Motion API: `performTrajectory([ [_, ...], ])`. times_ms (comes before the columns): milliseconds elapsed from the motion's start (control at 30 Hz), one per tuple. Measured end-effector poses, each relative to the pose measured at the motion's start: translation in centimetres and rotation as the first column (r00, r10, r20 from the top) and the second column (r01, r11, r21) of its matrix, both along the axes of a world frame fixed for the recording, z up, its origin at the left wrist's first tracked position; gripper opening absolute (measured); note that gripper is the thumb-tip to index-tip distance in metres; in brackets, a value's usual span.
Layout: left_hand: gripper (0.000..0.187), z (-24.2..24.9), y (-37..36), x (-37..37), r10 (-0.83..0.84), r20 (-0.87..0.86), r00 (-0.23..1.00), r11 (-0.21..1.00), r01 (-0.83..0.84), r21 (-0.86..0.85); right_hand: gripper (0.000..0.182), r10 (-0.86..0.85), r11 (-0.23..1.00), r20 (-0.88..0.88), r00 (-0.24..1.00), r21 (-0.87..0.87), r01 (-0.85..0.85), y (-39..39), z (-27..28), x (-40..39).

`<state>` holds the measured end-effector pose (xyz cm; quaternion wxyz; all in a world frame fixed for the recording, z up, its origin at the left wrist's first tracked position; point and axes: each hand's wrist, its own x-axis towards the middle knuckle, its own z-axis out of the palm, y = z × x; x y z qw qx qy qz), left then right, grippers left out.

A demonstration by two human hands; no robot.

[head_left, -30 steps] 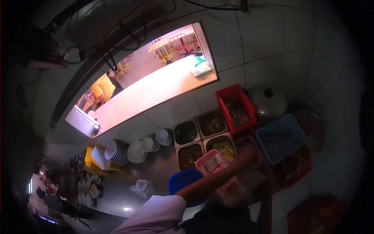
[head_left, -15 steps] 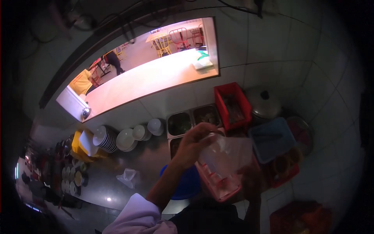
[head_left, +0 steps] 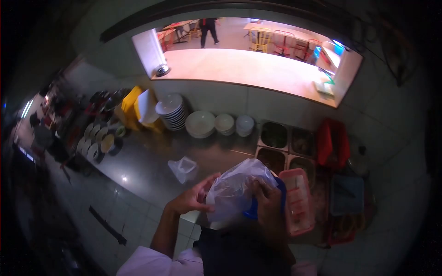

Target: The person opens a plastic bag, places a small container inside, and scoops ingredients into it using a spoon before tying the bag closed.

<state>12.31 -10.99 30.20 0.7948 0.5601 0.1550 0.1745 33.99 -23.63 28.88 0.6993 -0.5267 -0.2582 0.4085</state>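
Between my hands is a clear plastic bag [head_left: 237, 186], its film puffed out and wrinkled. My left hand [head_left: 192, 197] grips the bag's left edge, with thumb and fingers curved around it. On the opposite side, the fingers of my right hand [head_left: 269, 195] pinch the film. Partly hidden behind the bag and my right hand is a blue tub [head_left: 281, 187]. Just right of that hand stands a pink basket [head_left: 290, 174] with small red-and-white items inside, too blurred to name. Another crumpled plastic bag [head_left: 183, 169] lies on the steel counter [head_left: 142, 158].
Plates [head_left: 170, 110] and bowls [head_left: 201, 123] line the wall. Metal food pans [head_left: 275, 134], a red bin [head_left: 332, 142] and a bluish tray [head_left: 347, 195] crowd the right. Small cups stand far left. Beyond a serving hatch [head_left: 239, 69], a person [head_left: 209, 32] is among chairs and tables.
My hands have moved left with the plastic bag, away from above the pink basket. The bag is now spread between both hands. The camera view has turned and tilted.
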Motion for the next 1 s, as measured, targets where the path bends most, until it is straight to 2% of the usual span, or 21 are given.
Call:
performTrajectory([
  [100, 0.070, -5.9, 1.0, -7.6, -0.258, -0.303, 0.917, 0.965, 0.227, -0.135, 0.019, 0.029, 0.995, -0.002, 1.000, 0.097, -0.029, 2.2, 0.1, -3.3],
  [133, 0.065, -8.5, 0.5, -9.7, -0.123, -0.242, 0.962, 0.975, 0.072, -0.210, 0.017, 0.032, 0.994, -0.001, 0.999, 0.104, -0.032, 2.7, -0.2, -4.1],
  [200, 0.059, -12.5, -0.7, -12.8, 0.169, -0.155, 0.973, 0.899, -0.217, -0.382, 0.015, 0.035, 0.993, 0.001, 0.999, 0.111, -0.035, 3.8, -1.1, -5.6],
  [267, 0.065, -10.8, -2.4, -11.5, 0.518, -0.083, 0.852, 0.650, -0.454, -0.609, 0.013, 0.006, 0.992, 0.001, 1.000, 0.129, -0.006, 5.4, -2.3, -7.5],
  [300, 0.070, -10.3, -3.1, -11.3, 0.671, -0.088, 0.736, 0.477, -0.519, -0.709, 0.013, -0.007, 0.991, -0.001, 1.000, 0.135, 0.007, 6.1, -3.2, -8.5],
  [333, 0.084, -19.2, -3.0, -16.0, 0.563, 0.165, 0.810, 0.576, -0.242, -0.781, 0.014, -0.015, 0.997, -0.022, 1.000, 0.069, 0.016, 6.8, -4.6, -9.6],
  [400, 0.075, -23.4, -1.9, -18.1, 0.374, 0.384, 0.844, 0.701, 0.013, -0.713, 0.015, -0.049, 0.997, -0.061, 0.997, -0.069, 0.044, 7.7, -8.0, -11.8],
  [433, 0.066, -18.6, -2.1, -16.8, 0.484, 0.212, 0.849, 0.739, -0.266, -0.619, 0.015, -0.075, 0.994, -0.101, 0.992, -0.083, 0.067, 7.9, -9.2, -12.7],
  [467, 0.058, -13.6, -2.3, -15.4, 0.585, 0.012, 0.811, 0.723, -0.516, -0.460, 0.015, -0.104, 0.991, -0.141, 0.984, -0.095, 0.091, 8.0, -10.4, -13.5],
  [533, 0.051, -14.9, -0.7, -16.8, 0.626, -0.141, 0.767, 0.623, -0.600, -0.502, 0.016, -0.157, 0.979, -0.179, 0.971, -0.154, 0.130, 8.2, -12.2, -14.8],
  [600, 0.050, -15.1, 0.6, -18.2, 0.622, -0.232, 0.748, 0.566, -0.634, -0.528, 0.017, -0.214, 0.956, -0.174, 0.961, -0.239, 0.170, 8.4, -13.7, -15.4],
  [733, 0.054, -17.7, 3.0, -20.9, 0.532, -0.263, 0.805, 0.709, -0.593, -0.382, 0.019, -0.296, 0.931, -0.178, 0.939, -0.273, 0.241, 9.1, -17.0, -16.3],
  [900, 0.040, -22.2, 6.0, -21.5, 0.511, -0.407, 0.757, 0.626, -0.652, -0.428, 0.018, -0.337, 0.904, -0.091, 0.937, -0.311, 0.295, 9.6, -21.3, -17.0],
  [1000, 0.028, -23.3, 6.8, -21.3, 0.538, -0.474, 0.698, 0.612, -0.709, -0.350, 0.018, -0.310, 0.887, -0.176, 0.934, -0.408, 0.218, 8.7, -21.8, -16.9],
])
